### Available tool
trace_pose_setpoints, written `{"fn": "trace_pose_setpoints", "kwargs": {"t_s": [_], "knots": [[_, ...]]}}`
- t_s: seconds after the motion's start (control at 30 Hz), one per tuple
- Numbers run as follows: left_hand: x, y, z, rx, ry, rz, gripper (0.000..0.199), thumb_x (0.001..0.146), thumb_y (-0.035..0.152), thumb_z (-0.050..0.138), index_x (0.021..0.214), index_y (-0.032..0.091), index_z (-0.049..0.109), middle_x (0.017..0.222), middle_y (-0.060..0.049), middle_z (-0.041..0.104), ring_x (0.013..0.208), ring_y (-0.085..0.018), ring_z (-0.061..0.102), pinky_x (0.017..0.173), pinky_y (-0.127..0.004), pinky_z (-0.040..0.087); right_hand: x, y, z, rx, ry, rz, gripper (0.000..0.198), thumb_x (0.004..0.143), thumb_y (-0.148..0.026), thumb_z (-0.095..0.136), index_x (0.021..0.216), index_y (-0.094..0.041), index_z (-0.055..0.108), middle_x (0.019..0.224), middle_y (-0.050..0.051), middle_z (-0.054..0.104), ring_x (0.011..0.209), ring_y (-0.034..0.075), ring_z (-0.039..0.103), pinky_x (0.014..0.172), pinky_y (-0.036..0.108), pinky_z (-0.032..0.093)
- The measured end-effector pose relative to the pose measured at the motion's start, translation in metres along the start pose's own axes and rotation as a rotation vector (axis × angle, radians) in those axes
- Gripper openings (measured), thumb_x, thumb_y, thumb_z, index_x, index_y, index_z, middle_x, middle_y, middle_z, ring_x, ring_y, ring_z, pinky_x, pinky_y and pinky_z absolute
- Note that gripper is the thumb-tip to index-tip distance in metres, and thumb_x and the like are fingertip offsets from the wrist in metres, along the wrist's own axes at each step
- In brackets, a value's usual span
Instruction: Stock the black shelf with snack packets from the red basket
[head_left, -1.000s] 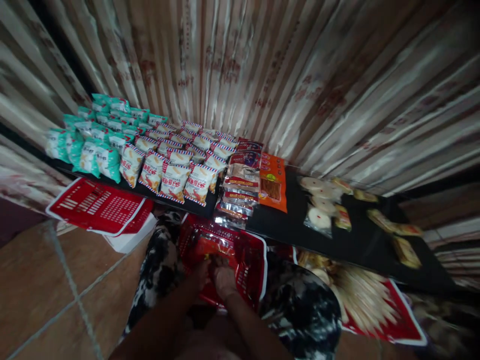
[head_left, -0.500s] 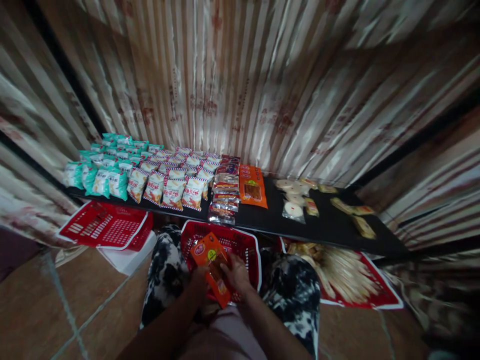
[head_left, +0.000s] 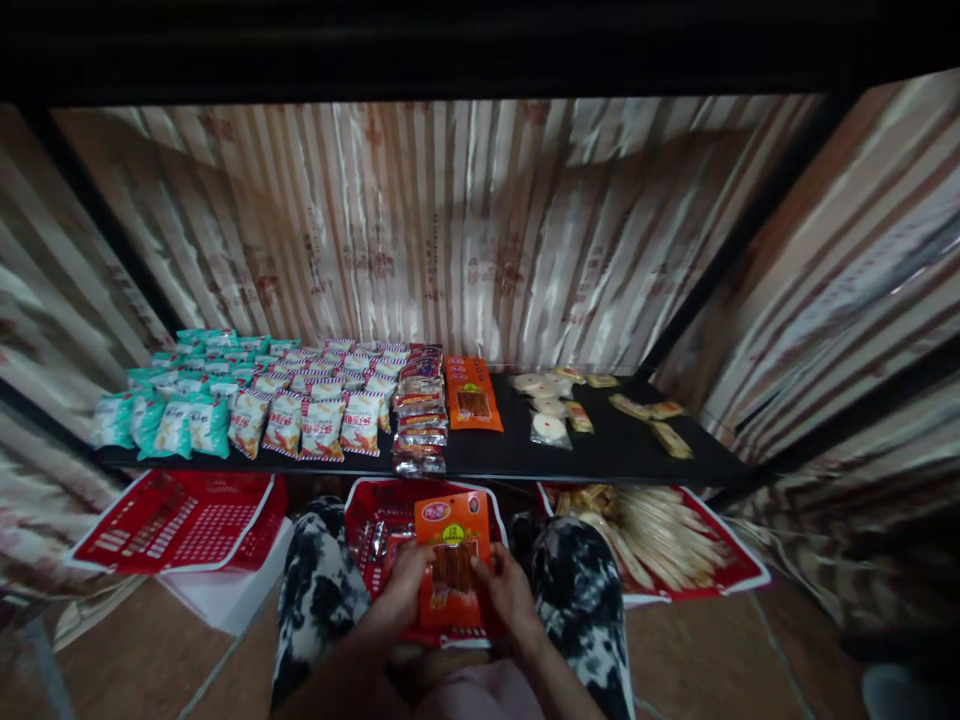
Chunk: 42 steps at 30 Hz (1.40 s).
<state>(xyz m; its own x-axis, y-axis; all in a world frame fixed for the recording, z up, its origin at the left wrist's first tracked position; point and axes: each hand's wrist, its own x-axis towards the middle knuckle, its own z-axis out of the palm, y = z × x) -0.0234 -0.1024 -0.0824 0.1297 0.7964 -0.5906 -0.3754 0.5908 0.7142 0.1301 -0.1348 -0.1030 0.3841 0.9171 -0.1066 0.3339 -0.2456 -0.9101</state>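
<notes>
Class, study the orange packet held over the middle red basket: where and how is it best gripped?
The orange packet is probably best gripped by its long side edges, from left and right: it looks flat and taller than wide, its front facing the camera, and the left hand and right hand hold opposite edges.

The packet [head_left: 454,560] you hold looks like smooth, slightly glossy plastic; your basket [head_left: 390,492], smooth hard plastic. You face a matt shelf [head_left: 510,458], shiny foil-like sachets [head_left: 420,437] and a pleated cloth curtain [head_left: 450,220] with a satiny sheen.
</notes>
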Motion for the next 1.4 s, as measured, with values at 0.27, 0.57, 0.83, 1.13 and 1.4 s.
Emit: {"fn": "trace_pose_setpoints", "kwargs": {"t_s": [0.27,0.57,0.83,1.13,1.4], "knots": [[0.003,0.026,0.046,0.188,-0.046,0.241,0.030,0.064,0.016,0.058,0.094,0.015,0.061,0.095,-0.007,0.070,0.090,-0.020,0.064,0.080,-0.031,0.049,-0.005,-0.027,-0.025,0.142,0.153,-0.037,0.040,0.069,-0.056,0.054,0.085,-0.019,0.056,0.080,0.005,0.069,0.075,0.022,0.064,0.070,0.031,0.050],[0.016,0.045,0.107,0.815,0.098,0.486,0.070,0.073,0.006,0.045,0.139,0.006,0.024,0.146,-0.015,0.029,0.135,-0.019,0.026,0.111,-0.028,0.021,0.053,-0.049,-0.061,0.355,0.119,0.049,0.044,0.063,-0.055,0.062,0.087,-0.018,0.056,0.078,0.004,0.069,0.072,0.021,0.065,0.066,0.030,0.051],[0.025,0.040,0.132,1.338,0.031,0.967,0.057,0.075,0.011,0.047,0.132,0.019,0.044,0.152,-0.007,0.010,0.139,-0.026,-0.001,0.114,-0.048,0.010,0.132,-0.062,-0.076,0.278,0.154,0.057,0.046,0.060,-0.047,0.062,0.094,-0.017,0.054,0.069,0.001,0.066,0.059,0.018,0.062,0.057,0.028,0.049],[0.067,0.043,0.154,1.485,0.047,1.223,0.057,0.081,0.023,0.049,0.136,0.018,0.037,0.148,-0.013,0.024,0.137,-0.030,0.015,0.108,-0.055,0.027,0.222,-0.072,-0.059,-0.016,0.159,-0.035,0.056,0.071,-0.041,0.052,0.120,-0.013,0.053,0.075,0.005,0.068,0.065,0.019,0.063,0.062,0.030,0.050],[0.111,0.054,0.161,1.521,0.210,1.192,0.046,0.083,0.014,0.045,0.129,0.016,0.046,0.141,-0.014,0.037,0.134,-0.028,0.026,0.107,-0.049,0.033,0.266,-0.087,-0.038,-0.217,0.092,-0.048,0.050,0.076,-0.033,0.051,0.119,-0.008,0.056,0.114,0.015,0.063,0.104,0.023,0.060,0.091,0.031,0.043]]}}
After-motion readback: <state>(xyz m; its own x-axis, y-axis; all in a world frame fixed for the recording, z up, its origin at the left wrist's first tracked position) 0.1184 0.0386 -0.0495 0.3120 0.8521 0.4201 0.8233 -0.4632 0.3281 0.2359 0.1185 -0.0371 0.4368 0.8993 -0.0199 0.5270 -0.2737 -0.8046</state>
